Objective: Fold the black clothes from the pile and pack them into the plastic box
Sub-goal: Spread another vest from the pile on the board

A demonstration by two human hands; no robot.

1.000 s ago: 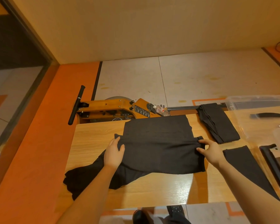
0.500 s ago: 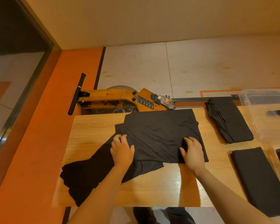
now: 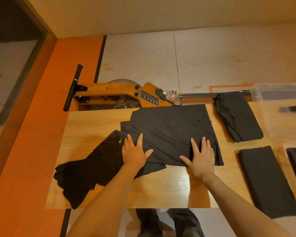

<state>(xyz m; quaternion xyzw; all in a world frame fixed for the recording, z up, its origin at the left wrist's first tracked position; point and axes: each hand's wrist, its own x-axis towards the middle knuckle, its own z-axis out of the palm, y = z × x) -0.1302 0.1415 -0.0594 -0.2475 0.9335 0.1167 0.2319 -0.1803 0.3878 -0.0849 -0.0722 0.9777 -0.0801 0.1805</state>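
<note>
both hands (image 3: 135, 153) (image 3: 201, 157) press the black garment (image 3: 171, 130) with flat fingers; plastic box (image 3: 280, 91) contents unclear.

Four black cloth pieces lie on one light wooden table (image 3: 96, 120): one broad half-folded black garment (image 3: 171, 132) at the centre, one crumpled black cloth heap (image 3: 85, 175) near left, one folded black bundle (image 3: 237, 117) far right, and one flat folded black rectangle (image 3: 266, 180) near right. Two bare hands, the left hand (image 3: 134, 153) and the right hand (image 3: 201, 157), lie flat on cloth. One clear plastic box (image 3: 278, 93) stands far right. One clear plastic bottle (image 3: 172, 97) lies on one orange wooden machine (image 3: 113, 93).
</note>
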